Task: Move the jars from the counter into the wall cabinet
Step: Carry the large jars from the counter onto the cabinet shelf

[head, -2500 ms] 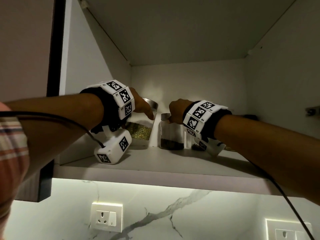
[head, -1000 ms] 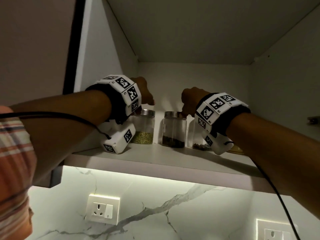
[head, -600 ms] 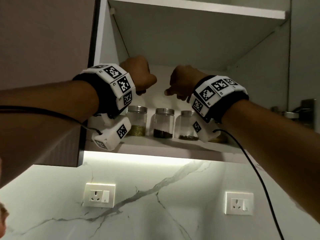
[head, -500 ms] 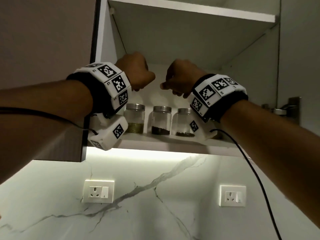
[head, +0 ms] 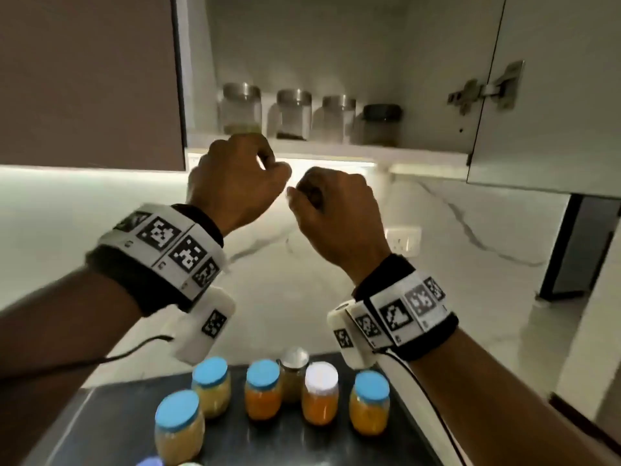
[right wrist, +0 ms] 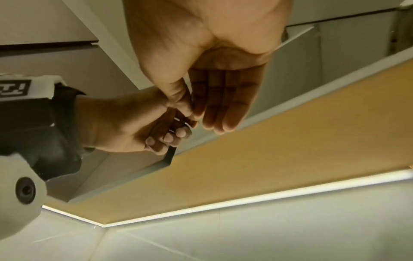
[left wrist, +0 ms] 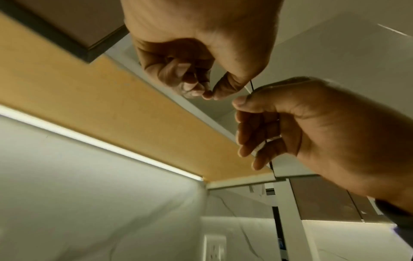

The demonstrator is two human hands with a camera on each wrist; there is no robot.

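Overhead, the open white wall cabinet (head: 336,35) takes up the top of the head view, its pale door (head: 544,95) swung out to the right on a metal hinge (head: 487,87). Below it runs the white marble-veined backsplash (head: 470,264), lit by a light strip (left wrist: 100,143) under the cabinet floor, with a white wall socket (head: 403,242) just right of the hands. At the bottom lies the dark table (head: 302,442).

On the cabinet's lowest shelf (head: 302,148) four jars stand in a row: three clear glass jars with steel lids (head: 294,114) and, furthest right, a squat jar with a dark lid (head: 381,124).

On the table stand four blue-lidded jars with yellow or orange contents (head: 263,390), a white-lidded orange jar (head: 320,393) and, just behind these, a small jar with a silver cap (head: 294,375).

Both hands hang in the air between shelf and table, near each other and apart from every jar. The left hand (head: 235,186) has its fingers curled inward, thumb tip meeting fingertip, with nothing in its grip. The right hand (head: 339,216) shows loosely bent fingers (right wrist: 223,102) and an empty palm. Each wrist carries a black band with white marker tiles (head: 168,243).
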